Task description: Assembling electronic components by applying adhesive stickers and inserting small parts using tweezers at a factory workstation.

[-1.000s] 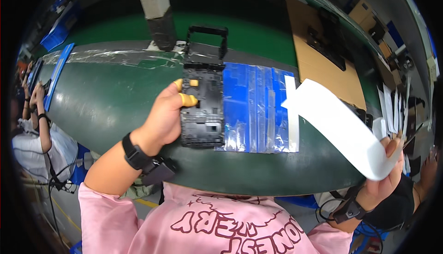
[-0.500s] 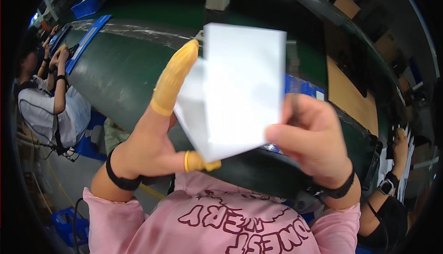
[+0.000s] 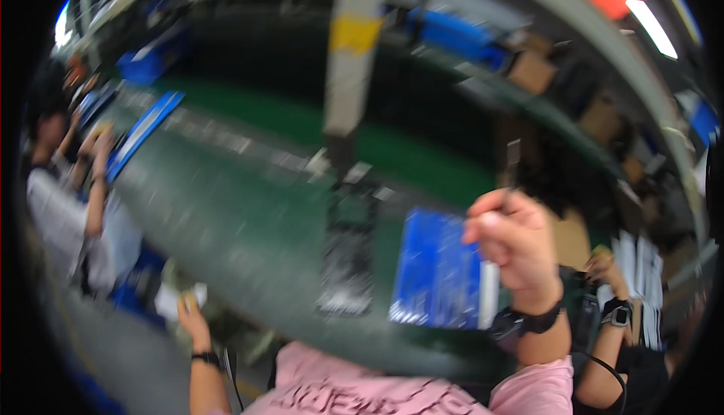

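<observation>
My left hand (image 3: 194,323) is low at the left, off the near edge of the bench, with a yellow cover on a finger. Its fingers close on a white sheet (image 3: 167,303), which is blurred and partly hidden behind them. Raised over the bench on the right, my right hand (image 3: 516,243) pinches a thin dark tool (image 3: 513,165) that points up; motion smears its tip. Below and left of that hand lies a shiny blue flat pack (image 3: 436,272) with a white strip along its right side. A dark rectangular piece (image 3: 347,268) lies left of the pack.
The green bench (image 3: 249,211) runs across, with a pale post (image 3: 354,61) banded in yellow behind it. A seated person (image 3: 75,211) works at the left beside a blue bar (image 3: 143,134). Another person's watch-wearing arm (image 3: 615,317) is at the right. Blue bins (image 3: 460,34) stand behind.
The white sheet was spread between both hands in front of me. My left hand has carried it down to the left, while my right hand has let it go. The view has tilted up.
</observation>
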Tool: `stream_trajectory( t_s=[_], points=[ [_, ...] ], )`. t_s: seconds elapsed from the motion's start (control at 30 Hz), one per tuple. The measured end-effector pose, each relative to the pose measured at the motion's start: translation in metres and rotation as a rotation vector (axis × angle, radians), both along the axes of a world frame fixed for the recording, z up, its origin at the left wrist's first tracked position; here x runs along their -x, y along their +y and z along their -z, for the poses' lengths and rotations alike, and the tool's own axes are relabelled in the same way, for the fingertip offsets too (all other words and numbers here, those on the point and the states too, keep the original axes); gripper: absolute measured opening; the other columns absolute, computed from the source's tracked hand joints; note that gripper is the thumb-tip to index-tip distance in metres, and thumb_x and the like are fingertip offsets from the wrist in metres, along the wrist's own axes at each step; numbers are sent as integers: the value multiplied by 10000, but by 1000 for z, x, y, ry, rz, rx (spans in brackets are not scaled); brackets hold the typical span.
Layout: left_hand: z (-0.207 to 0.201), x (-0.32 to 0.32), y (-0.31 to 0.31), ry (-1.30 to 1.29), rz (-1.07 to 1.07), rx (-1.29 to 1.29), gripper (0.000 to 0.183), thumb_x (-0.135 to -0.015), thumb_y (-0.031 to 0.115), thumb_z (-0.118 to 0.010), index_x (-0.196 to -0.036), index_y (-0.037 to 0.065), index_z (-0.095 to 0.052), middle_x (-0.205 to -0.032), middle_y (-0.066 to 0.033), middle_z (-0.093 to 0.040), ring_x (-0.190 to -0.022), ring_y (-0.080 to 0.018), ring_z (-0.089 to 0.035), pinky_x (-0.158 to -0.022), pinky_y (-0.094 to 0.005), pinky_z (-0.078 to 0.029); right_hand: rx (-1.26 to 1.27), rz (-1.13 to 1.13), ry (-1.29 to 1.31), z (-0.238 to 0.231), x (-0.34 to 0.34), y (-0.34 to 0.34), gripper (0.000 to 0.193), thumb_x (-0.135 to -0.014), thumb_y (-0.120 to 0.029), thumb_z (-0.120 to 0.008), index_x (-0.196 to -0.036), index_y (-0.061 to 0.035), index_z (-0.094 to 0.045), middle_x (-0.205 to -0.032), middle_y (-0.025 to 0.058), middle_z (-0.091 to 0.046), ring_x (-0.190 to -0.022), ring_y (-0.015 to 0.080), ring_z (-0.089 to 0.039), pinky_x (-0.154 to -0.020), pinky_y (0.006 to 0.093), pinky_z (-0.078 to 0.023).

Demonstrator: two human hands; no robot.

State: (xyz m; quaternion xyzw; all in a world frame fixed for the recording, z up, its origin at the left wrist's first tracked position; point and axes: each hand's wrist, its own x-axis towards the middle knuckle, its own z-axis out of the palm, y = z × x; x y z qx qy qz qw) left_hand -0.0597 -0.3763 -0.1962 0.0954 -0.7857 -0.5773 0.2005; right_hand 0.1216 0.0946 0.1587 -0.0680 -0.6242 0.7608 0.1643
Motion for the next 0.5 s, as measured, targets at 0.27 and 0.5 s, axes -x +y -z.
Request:
stream_trajectory(
  t_s=[0.27, 0.5],
  points=[
    [11, 25, 17, -295, 292, 677, 655, -730, 133, -577, -1264, -65, -252, -1293, -260, -292, -1201, -345, -284, -1010, -328, -206, -754, 490, 341, -65, -28, 32, 100, -757, -6, -588, -852, 23, -572, -702, 35, -568, -616, 45, -499, -483, 196, -382],
    [-86, 245, -185, 611, -232, 301, 322, -722, 30, -565, -1025, -64, -511, -1044, -184, -526, -938, -274, -516, -855, -321, -391, -2093, 784, 634, -181, -21, 74, 84, -697, 2, -565, -777, -16, -552, -778, 110, -551, -613, 275, -568, -519, 321, -472]
  ],
)
